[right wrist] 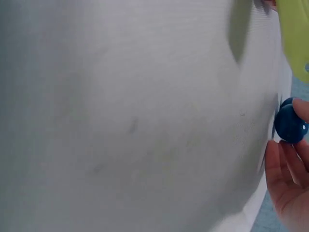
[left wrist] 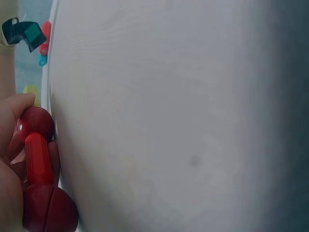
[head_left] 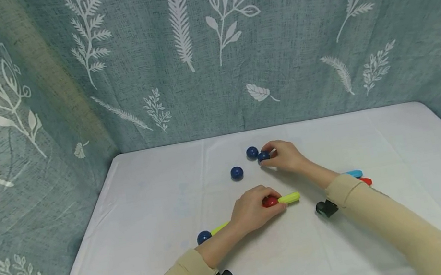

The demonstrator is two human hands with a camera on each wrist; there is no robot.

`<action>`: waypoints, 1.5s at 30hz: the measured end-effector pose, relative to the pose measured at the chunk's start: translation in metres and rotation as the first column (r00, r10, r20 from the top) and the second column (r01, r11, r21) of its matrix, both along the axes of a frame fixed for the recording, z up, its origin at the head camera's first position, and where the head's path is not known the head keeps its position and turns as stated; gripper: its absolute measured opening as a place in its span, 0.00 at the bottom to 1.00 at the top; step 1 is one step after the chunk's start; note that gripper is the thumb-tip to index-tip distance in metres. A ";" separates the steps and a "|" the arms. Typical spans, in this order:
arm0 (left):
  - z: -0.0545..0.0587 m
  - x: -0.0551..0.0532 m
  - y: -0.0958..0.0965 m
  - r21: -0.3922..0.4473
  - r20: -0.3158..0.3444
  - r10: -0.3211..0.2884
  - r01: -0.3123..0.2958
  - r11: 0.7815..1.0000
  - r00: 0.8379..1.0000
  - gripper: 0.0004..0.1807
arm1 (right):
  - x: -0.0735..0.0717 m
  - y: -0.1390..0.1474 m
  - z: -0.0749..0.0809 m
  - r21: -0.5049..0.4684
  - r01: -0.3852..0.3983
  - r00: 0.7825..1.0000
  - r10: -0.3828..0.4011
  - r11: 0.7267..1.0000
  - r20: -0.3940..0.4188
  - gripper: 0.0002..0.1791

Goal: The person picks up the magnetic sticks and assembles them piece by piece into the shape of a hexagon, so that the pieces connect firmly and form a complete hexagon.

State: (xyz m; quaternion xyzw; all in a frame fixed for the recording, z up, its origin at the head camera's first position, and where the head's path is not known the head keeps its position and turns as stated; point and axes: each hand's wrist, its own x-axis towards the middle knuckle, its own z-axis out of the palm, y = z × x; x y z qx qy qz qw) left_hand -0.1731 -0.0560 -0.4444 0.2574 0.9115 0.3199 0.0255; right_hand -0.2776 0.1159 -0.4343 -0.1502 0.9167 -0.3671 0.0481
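My left hand point(head_left: 250, 209) grips a piece built of balls and rods, low over the white table. In the left wrist view, a short red rod point(left wrist: 38, 159) joins two red balls, the upper ball point(left wrist: 37, 122) at my fingertips. From the red ball point(head_left: 270, 201), a yellow-green rod point(head_left: 289, 198) sticks out to the right. Past my left wrist, another yellow-green rod point(head_left: 219, 228) meets a dark blue ball point(head_left: 204, 237). Farther back, my right hand point(head_left: 287, 156) pinches a second dark blue ball point(head_left: 263, 156) between thumb and fingers.
Close beside the pinched ball lies a loose dark blue ball point(head_left: 252, 153), with another blue ball point(head_left: 237, 173) nearer. A light blue rod point(head_left: 353, 174) and a red rod point(head_left: 366, 180) lie partly behind the right sleeve point(head_left: 372, 209). A patterned curtain point(head_left: 213, 95) hangs behind the table.
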 end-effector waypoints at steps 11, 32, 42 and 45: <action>0.000 -0.001 0.001 -0.021 0.021 0.004 -0.004 1.000 1.000 0.13 | 0.037 0.044 0.004 -0.016 -0.037 0.995 0.038 0.999 0.097 0.22; -0.001 -0.003 0.002 -0.019 0.021 0.009 -0.008 1.000 1.000 0.13 | 0.092 0.093 -0.001 -0.122 -0.117 0.973 0.139 0.986 0.183 0.23; 0.001 -0.002 0.002 -0.032 0.025 0.021 -0.020 0.999 0.999 0.12 | 0.095 0.089 -0.001 -0.136 -0.129 0.971 0.153 0.982 0.182 0.23; 0.001 -0.002 0.003 -0.034 0.028 0.022 -0.021 0.999 0.999 0.12 | 0.095 0.088 -0.002 -0.141 -0.132 0.971 0.156 0.981 0.182 0.23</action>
